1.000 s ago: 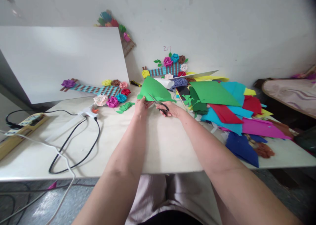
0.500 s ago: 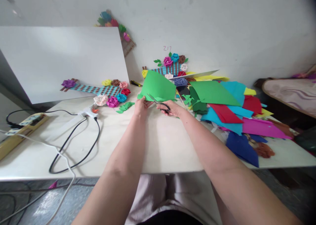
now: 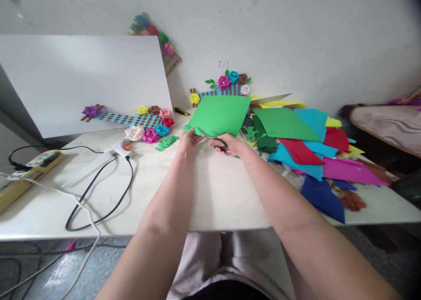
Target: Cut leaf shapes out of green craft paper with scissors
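Note:
A large sheet of green paper (image 3: 219, 113) is pinched along its near left edge by my left hand (image 3: 189, 141). My right hand (image 3: 230, 144) grips black-handled scissors (image 3: 219, 143), whose blades point left against the paper's lower edge, close to my left fingers. Several cut green paper leaves (image 3: 166, 143) lie on the table just left of my left hand. Green paper scraps (image 3: 255, 134) sit to the right, beyond my right hand. Part of the sheet's near edge is hidden behind my hands.
A pile of coloured paper (image 3: 292, 124) covers the table's right side. Two flower-decorated lattices (image 3: 126, 119) lean at the back, near a yellow-black cutter (image 3: 180, 111). At left are a glue gun (image 3: 117, 149) with its cord and a power strip (image 3: 36, 164). A white board (image 3: 82, 80) stands behind.
The green sheet has turned and spread out to the right, showing more of its face. My right hand with the scissors has shifted very slightly; my left hand stays in place.

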`<move>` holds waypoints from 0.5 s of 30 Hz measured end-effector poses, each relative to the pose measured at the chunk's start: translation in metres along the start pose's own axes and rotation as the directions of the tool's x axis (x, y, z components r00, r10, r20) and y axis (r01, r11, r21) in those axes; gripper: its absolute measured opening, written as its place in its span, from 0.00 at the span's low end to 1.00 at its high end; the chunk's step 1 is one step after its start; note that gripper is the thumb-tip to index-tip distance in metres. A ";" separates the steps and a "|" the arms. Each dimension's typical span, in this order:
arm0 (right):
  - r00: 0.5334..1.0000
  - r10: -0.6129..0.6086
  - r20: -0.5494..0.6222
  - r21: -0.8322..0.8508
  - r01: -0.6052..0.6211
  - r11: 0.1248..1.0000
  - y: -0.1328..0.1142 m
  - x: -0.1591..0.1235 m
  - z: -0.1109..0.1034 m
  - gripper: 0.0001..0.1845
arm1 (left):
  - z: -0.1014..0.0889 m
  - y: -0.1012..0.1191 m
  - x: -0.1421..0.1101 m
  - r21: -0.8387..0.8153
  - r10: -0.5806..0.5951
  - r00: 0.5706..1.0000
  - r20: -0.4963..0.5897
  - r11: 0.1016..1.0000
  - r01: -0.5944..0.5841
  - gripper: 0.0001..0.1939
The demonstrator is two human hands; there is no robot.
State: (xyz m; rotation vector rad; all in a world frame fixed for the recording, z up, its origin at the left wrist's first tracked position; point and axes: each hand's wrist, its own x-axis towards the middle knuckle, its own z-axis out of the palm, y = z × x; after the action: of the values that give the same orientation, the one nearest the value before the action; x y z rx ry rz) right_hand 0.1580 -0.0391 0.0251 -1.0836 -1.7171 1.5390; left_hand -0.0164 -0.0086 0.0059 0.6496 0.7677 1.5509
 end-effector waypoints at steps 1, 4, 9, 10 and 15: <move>1.000 -0.004 0.001 0.002 0.004 1.000 0.001 0.001 0.000 0.10 | 0.000 0.000 0.000 0.000 0.001 1.000 0.002 1.000 -0.001 0.02; 1.000 0.004 0.000 0.013 -0.004 1.000 0.001 0.001 -0.001 0.10 | -0.001 0.000 0.001 0.000 0.003 1.000 0.012 1.000 -0.003 0.02; 0.999 0.042 0.005 0.009 -0.043 0.999 -0.004 -0.002 0.000 0.10 | -0.002 0.000 0.002 0.020 -0.003 1.000 0.021 1.000 0.003 0.03; 0.999 0.051 0.005 0.001 -0.051 0.999 -0.006 -0.003 0.000 0.10 | -0.002 0.000 0.002 0.025 -0.008 1.000 0.021 1.000 0.008 0.03; 0.998 0.061 -0.010 -0.031 -0.061 0.998 -0.009 -0.007 0.000 0.11 | -0.002 -0.001 0.002 0.049 -0.025 0.999 0.033 0.999 0.023 0.01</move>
State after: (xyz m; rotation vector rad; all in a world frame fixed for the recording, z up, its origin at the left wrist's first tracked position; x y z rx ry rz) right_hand 0.1593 -0.0452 0.0344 -1.1670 -1.7223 1.5470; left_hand -0.0175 -0.0070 0.0044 0.6983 0.7878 1.4999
